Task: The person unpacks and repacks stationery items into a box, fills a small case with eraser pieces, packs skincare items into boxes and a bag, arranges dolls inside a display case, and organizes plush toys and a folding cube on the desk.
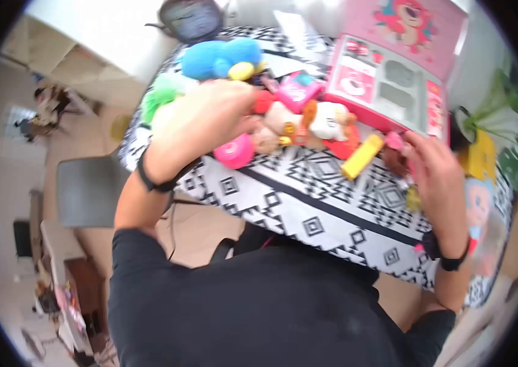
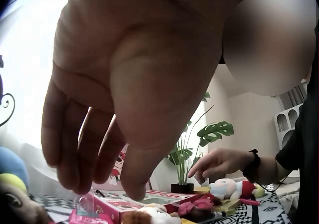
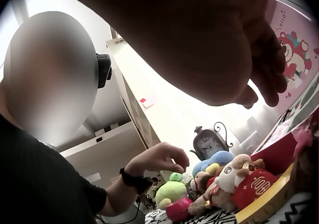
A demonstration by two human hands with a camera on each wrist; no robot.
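In the head view the left hand (image 1: 219,110) hovers over a heap of plush toys, beside a red and tan toy (image 1: 280,117) and above a round pink thing (image 1: 234,151). Its fingers hang apart with nothing between them in the left wrist view (image 2: 124,84). On the other side, the right hand (image 1: 436,171) is near a pink and brown item (image 1: 396,158); whether they touch cannot be told. Its fingers point down, loosely bent, and hold nothing visible (image 3: 266,69). A yellow bar (image 1: 363,156) lies between that item and a white and brown plush (image 1: 330,120).
An open pink box (image 1: 387,116) with a grey insert stands at the back right. Behind the heap are a blue plush (image 1: 221,59) and a dark clock (image 1: 192,19). A green plush (image 1: 162,98) lies left; a potted plant (image 1: 510,101) and yellow box (image 1: 481,156) stand right.
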